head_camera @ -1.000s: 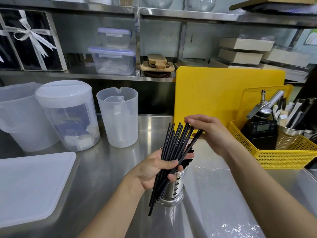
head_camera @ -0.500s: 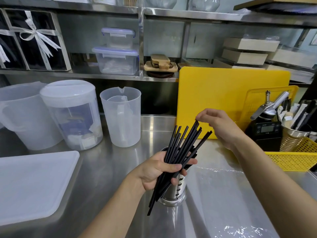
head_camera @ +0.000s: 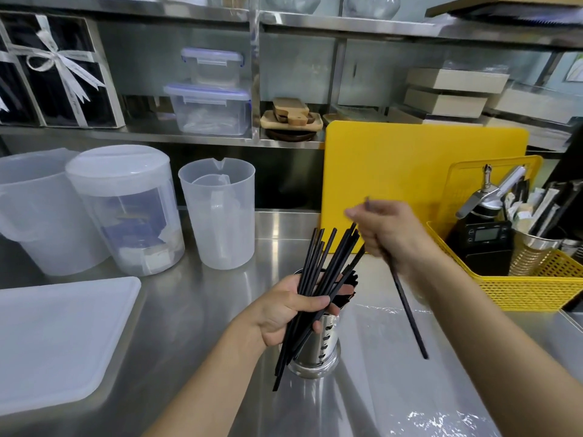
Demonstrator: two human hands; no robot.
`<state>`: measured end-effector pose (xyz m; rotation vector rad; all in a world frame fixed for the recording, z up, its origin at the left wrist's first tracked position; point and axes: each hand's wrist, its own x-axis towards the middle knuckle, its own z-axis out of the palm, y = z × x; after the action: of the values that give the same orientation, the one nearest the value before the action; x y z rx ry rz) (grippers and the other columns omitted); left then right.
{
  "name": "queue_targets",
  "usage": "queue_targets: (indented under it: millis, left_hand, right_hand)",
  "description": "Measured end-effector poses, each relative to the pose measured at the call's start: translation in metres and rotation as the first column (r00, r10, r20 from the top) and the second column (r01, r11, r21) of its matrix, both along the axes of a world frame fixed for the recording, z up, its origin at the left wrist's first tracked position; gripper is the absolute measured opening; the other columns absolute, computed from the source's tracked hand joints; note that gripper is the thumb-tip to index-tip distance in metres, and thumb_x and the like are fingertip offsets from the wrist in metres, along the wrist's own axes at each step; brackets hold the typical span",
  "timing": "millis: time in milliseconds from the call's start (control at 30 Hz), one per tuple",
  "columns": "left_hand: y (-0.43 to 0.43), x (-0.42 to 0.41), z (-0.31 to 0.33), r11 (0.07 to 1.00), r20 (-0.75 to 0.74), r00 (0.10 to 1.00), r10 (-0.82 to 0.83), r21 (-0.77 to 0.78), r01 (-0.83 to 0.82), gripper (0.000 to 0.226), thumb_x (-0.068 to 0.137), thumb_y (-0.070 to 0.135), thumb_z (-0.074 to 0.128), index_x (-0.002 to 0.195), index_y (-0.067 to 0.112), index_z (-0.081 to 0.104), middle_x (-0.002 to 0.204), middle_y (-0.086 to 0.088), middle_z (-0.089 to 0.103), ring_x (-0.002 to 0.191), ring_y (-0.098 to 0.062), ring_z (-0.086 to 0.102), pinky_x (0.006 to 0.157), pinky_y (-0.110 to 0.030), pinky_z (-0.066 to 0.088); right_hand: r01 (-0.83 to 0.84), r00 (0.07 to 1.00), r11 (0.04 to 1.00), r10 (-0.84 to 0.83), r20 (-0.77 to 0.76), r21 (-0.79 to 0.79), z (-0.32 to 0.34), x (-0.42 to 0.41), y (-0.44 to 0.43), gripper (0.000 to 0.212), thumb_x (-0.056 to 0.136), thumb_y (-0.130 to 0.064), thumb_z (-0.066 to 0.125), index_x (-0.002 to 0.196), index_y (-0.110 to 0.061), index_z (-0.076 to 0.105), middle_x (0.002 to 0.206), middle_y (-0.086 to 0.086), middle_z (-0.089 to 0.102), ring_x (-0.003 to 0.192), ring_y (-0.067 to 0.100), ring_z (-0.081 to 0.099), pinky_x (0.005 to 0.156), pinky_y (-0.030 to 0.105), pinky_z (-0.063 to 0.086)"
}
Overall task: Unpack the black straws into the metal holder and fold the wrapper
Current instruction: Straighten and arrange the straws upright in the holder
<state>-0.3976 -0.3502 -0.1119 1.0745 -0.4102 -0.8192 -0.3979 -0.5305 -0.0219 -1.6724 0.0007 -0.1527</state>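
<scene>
My left hand (head_camera: 284,313) grips a fanned bundle of black straws (head_camera: 328,257) in front of the perforated metal holder (head_camera: 317,351), which stands on the steel counter with a few black straws inside. My right hand (head_camera: 388,234), up and to the right of the bundle, holds a single black straw (head_camera: 410,313) that slants down and right, clear of the bundle. The clear plastic wrapper (head_camera: 394,357) lies flat on the counter to the right of the holder, under my right forearm.
Three translucent plastic jugs (head_camera: 217,216) stand at the back left, with a white plastic lid (head_camera: 53,339) in front of them. A yellow cutting board (head_camera: 419,171) leans on the shelf; a yellow basket (head_camera: 536,291) of utensils sits at right.
My right hand has pulled one straw out of the bundle and swung it off to the right. My left hand keeps the rest over the holder.
</scene>
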Motion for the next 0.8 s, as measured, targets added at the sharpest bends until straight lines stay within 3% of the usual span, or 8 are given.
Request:
queue_targets:
  millis: [167, 333, 400, 467, 600, 700, 800]
  left_hand:
    - [-0.002, -0.002, 0.001, 0.996, 0.050, 0.996, 0.069, 0.050, -0.072, 0.030, 0.085, -0.011, 0.050, 0.112, 0.002, 0.053, 0.104, -0.005, 0.070, 0.069, -0.014, 0.063, 0.046, -0.021, 0.045]
    - [0.004, -0.002, -0.002, 0.996, 0.060, 0.996, 0.069, 0.055, -0.072, 0.032, 0.085, -0.011, 0.049, 0.112, 0.005, 0.054, 0.107, -0.005, 0.070, 0.071, -0.013, 0.063, 0.047, -0.021, 0.045]
    - [0.003, -0.001, -0.003, 0.996, 0.072, 0.995, 0.064, 0.057, -0.068, 0.033, 0.085, -0.011, 0.050, 0.113, 0.004, 0.054, 0.107, -0.005, 0.070, 0.072, -0.013, 0.063, 0.048, -0.021, 0.046]
    - [0.003, 0.000, -0.003, 0.996, 0.083, 0.994, 0.068, 0.059, -0.073, 0.031, 0.085, -0.011, 0.051, 0.113, 0.002, 0.054, 0.106, -0.006, 0.070, 0.070, -0.012, 0.062, 0.048, -0.021, 0.046]
    - [0.008, -0.002, -0.003, 0.997, 0.063, 0.998, 0.011, 0.078, -0.016, 0.024, 0.086, -0.008, 0.051, 0.105, 0.004, 0.058, 0.094, -0.006, 0.067, 0.063, -0.010, 0.056, 0.047, -0.020, 0.044]
    - [0.009, -0.002, -0.003, 1.000, -0.085, 0.996, -0.004, 0.022, 0.006, 0.021, 0.089, -0.001, 0.049, 0.110, 0.004, 0.052, 0.080, -0.003, 0.055, 0.056, -0.008, 0.048, 0.042, -0.016, 0.038]
    - [0.005, 0.000, -0.003, 0.996, -0.204, 0.974, 0.094, 0.012, -0.094, 0.031, 0.088, 0.008, 0.052, 0.118, 0.001, 0.047, 0.070, 0.000, 0.048, 0.047, -0.005, 0.041, 0.035, -0.014, 0.032]
  right_hand:
    - [-0.122, 0.990, 0.963, 0.101, -0.097, -0.239, -0.017, 0.001, 0.024, 0.010, 0.083, -0.011, 0.066, 0.078, -0.003, 0.065, 0.037, -0.009, 0.032, 0.032, 0.008, 0.019, 0.035, 0.017, 0.015]
    - [-0.150, 0.986, 0.921, 0.112, -0.125, -0.359, -0.018, 0.001, 0.032, 0.019, 0.081, -0.011, 0.069, 0.089, 0.006, 0.066, 0.031, -0.011, 0.040, 0.026, 0.002, 0.032, 0.030, 0.010, 0.024]
    - [-0.159, 0.982, 0.928, 0.112, -0.155, -0.338, -0.018, 0.002, 0.032, 0.022, 0.080, -0.009, 0.070, 0.086, 0.010, 0.062, 0.032, -0.010, 0.039, 0.027, 0.002, 0.030, 0.030, 0.012, 0.024]
    - [-0.163, 0.976, 0.966, 0.128, -0.176, -0.203, -0.019, 0.004, 0.028, 0.016, 0.081, -0.009, 0.068, 0.080, 0.004, 0.058, 0.035, -0.010, 0.035, 0.030, 0.006, 0.026, 0.030, 0.018, 0.020]
    - [0.091, 0.987, 0.991, -0.077, -0.138, 0.098, -0.018, 0.012, 0.013, 0.021, 0.092, -0.018, 0.055, 0.076, -0.014, 0.042, 0.049, -0.001, 0.033, 0.035, 0.009, 0.025, 0.034, 0.020, 0.021]
    - [0.363, 0.932, 0.932, -0.363, 0.009, 0.018, -0.014, 0.021, 0.004, 0.023, 0.098, -0.025, 0.041, 0.076, -0.017, 0.039, 0.054, 0.003, 0.043, 0.040, 0.016, 0.034, 0.040, 0.025, 0.027]
    - [0.556, 0.812, 0.830, -0.552, 0.192, 0.035, -0.012, 0.026, -0.002, 0.026, 0.099, -0.027, 0.034, 0.074, -0.023, 0.033, 0.059, 0.004, 0.048, 0.046, 0.017, 0.040, 0.043, 0.028, 0.030]
